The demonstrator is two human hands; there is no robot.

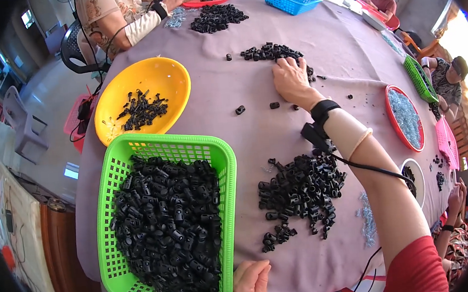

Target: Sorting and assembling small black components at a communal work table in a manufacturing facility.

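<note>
My right hand reaches out over a far heap of small black plastic cord locks. Its fingers are bent together onto the heap's near edge, and the fingertips are partly hidden among the pieces. A black band with a cable sits on that wrist. My left hand is closed near the table's front edge, right beside a green basket full of black cord locks. What its curled fingers hold, if anything, is hidden. Between the hands lies another heap of black cord locks.
A yellow bowl holds slim black pieces behind the basket. Single cord locks lie scattered mid-table. Clear small pieces fill a red tray at right. A blue basket stands far off. Other people sit around the table.
</note>
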